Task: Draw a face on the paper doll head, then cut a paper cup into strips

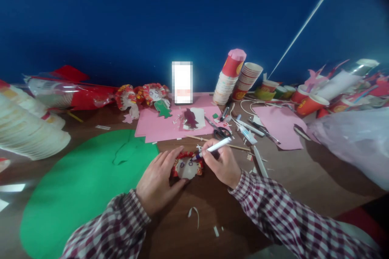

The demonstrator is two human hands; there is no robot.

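Left hand curved with thumb and fingers apart, right hand closed in a writing grip, both work before a blue wall at a brown table. At left spreads a green sheet; smaller pink paper lies beyond the hands. On the table between them rests a frilled face, its edge held by the left hand. From the right hand slants a white marker. White scraps lie nearest the camera; smallest are the drawn eyes, the marker's tip at one.
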